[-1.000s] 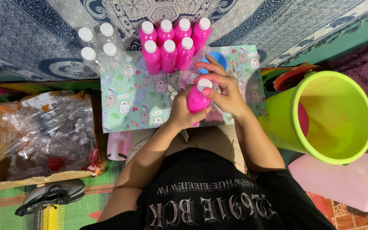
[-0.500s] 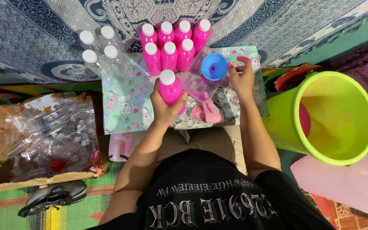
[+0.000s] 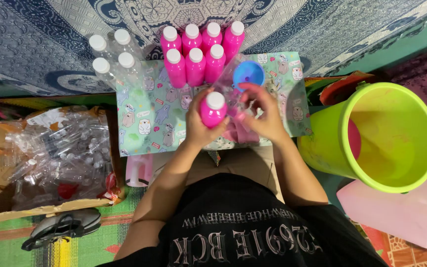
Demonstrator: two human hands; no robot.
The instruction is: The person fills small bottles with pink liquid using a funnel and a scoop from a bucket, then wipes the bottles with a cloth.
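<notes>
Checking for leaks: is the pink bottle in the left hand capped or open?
Capped. The pink bottle in the left hand shows a white cap on top, like the filled bottles behind it.

We see a lime-green bucket (image 3: 391,136) at the right, with a pale pink jug (image 3: 396,212) just below it. At the left lies a bag of clear empty bottles (image 3: 50,158), and near it what may be a dark sandal (image 3: 63,226).

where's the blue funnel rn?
Head view, upper centre: the blue funnel sits on the patterned mat, just right of the pink bottles and just above the right hand.
</notes>
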